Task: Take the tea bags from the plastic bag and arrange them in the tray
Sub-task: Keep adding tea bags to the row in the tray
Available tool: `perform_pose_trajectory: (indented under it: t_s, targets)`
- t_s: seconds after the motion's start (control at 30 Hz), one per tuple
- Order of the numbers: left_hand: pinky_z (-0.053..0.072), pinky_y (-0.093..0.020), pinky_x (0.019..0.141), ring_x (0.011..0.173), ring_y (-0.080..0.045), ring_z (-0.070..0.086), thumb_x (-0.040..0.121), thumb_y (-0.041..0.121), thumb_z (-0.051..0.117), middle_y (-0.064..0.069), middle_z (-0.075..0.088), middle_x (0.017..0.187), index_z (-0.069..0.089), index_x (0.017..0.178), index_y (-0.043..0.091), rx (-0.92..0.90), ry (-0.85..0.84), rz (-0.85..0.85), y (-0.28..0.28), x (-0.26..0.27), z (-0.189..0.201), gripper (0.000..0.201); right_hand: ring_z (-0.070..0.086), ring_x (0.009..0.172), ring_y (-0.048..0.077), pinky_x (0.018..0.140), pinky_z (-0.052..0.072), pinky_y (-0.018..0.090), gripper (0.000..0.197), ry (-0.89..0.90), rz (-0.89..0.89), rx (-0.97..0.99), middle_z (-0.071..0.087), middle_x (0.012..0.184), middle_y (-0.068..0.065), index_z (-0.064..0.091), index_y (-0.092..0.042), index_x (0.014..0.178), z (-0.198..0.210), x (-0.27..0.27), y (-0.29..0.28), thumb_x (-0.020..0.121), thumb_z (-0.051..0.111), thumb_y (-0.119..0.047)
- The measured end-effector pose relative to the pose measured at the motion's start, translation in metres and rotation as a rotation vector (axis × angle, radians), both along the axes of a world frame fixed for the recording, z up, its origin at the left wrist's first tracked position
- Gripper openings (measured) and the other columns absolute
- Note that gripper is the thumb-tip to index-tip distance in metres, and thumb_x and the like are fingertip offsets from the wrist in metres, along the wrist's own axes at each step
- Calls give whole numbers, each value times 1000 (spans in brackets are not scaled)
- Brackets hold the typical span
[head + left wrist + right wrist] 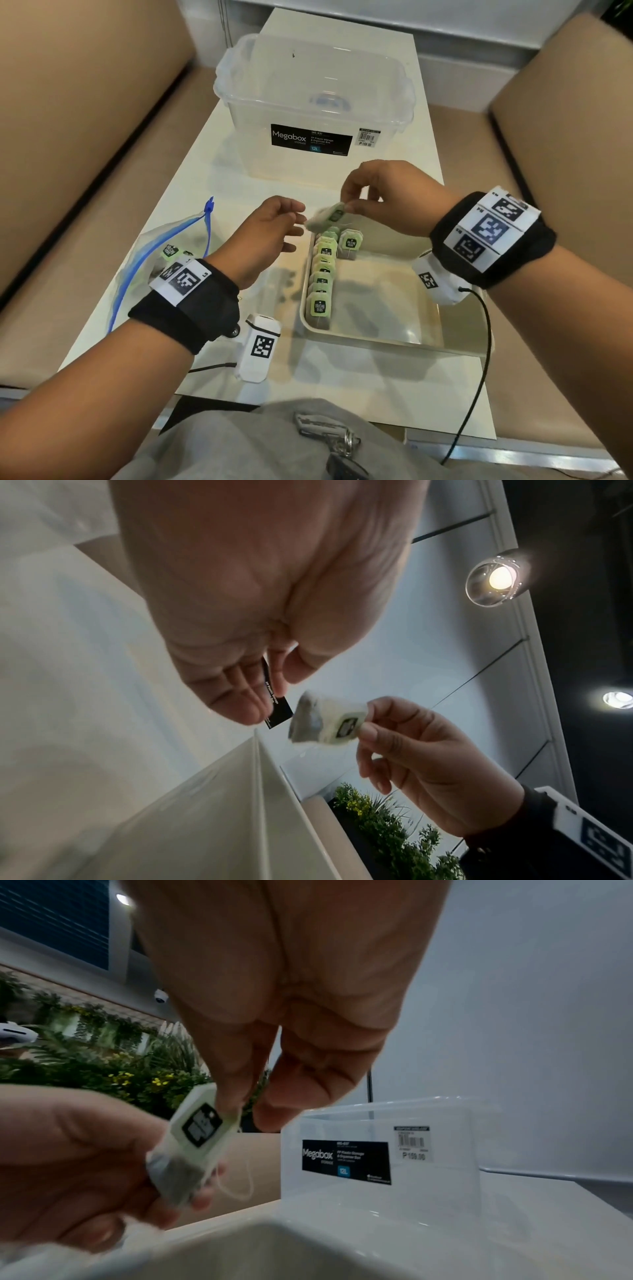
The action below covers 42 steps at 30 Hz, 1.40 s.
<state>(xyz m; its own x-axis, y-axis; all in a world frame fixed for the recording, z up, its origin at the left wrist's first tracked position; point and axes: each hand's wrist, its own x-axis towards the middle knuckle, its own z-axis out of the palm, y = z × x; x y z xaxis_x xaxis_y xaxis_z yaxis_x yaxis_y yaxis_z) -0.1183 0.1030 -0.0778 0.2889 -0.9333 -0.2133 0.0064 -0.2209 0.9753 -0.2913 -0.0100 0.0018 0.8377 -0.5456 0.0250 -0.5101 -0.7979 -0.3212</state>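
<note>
Presently we hold one tea bag [327, 218] in our right hand [387, 198], thumb and forefinger pinched on its green tag end, the remaining fingers loosely curled. The bag hangs tilted in the air above the far left corner of the tray [424, 339]; its image is motion-blurred in all views.

Our left hand [270, 236] is just beside the bag's lower end, fingers relaxed and slightly bent. In the right wrist view those fingertips [202, 1202] sit right at the bag's paper pouch; we cannot tell whether they touch it.

In the tray:
- a row of tea bags [322, 274] along the left wall, overlapping one another, green tags uppermost;
- a single tea bag [349, 244] beside the far end of that row.

On the white table [191, 178], left of the tray: the zip-top plastic bag [164, 246], blue-edged, with at least one green-tagged bag visible inside.

Behind the tray: a clear Megabox storage box [315, 113], lid on, black label facing us.

Either side of the table: tan upholstered seats [85, 137].
</note>
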Motion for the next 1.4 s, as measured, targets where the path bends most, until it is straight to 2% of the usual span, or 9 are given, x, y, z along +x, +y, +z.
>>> perform_pose_trajectory:
  t_s: [0.1,0.2,0.3,0.4,0.57,0.93,1.13,1.27,1.4]
  targets:
    - [48,-24,66,88,-14,61,100,11,42,-2,61,106,59,108,14,56,-53,-40,0,2,-6,20,48,64,-1,58,34,13,7,188,-116,15,63,88,-8,67,-19,93,-1,-8,-10,88,63,-20]
    - [51,-22,62,82,-13,65,97,17,54,0,62,102,60,112,12,72,-136,-80,1,-1,-10,17,55,74,12,58,40,19,8,372,-186,48,65,85,-4,70,-15,91,-8,-9,-11,86,63,-17]
    - [50,-21,57,75,-12,65,93,16,61,2,63,94,58,114,12,69,-198,-107,2,-5,-10,22,60,77,18,68,51,30,9,518,-196,61,69,84,2,71,-12,85,-27,-3,-5,84,62,-15]
    - [51,-21,56,69,-11,63,89,10,62,3,63,90,57,115,13,72,-250,-124,3,-6,-11,26,60,74,19,66,50,28,10,576,-203,63,71,86,5,71,-13,85,-46,5,-2,83,62,-15]
    - [52,-20,54,61,-4,61,89,10,62,4,63,87,58,115,12,66,-261,-127,4,-6,-13,26,55,66,21,56,42,25,14,592,-234,-18,67,82,8,68,-8,86,-64,15,-3,87,57,-18]
    - [51,-18,53,57,1,59,91,11,61,5,61,86,57,116,12,65,-263,-142,4,-6,-14,25,59,68,25,56,43,26,12,530,-280,-145,63,77,4,64,-13,85,-74,17,-3,88,53,-16]
    - [56,-25,59,71,-17,63,91,12,61,2,61,91,57,117,11,82,-290,-135,5,-8,-10,27,60,78,25,65,50,30,15,470,-271,-118,65,87,6,65,-12,90,-63,15,-1,88,62,-26]
    - [57,-39,80,93,-22,65,92,24,62,-2,61,110,58,117,15,70,-403,-94,12,-10,3,27,63,79,26,68,54,33,20,393,-245,-140,67,85,6,67,-11,88,-45,16,7,87,64,-31]
    - [40,-17,80,103,-7,57,92,30,61,3,55,120,59,113,24,-81,-614,9,28,-1,36,22,55,76,20,66,48,29,19,248,-183,-150,64,82,1,66,-15,85,-22,25,22,87,62,-33]
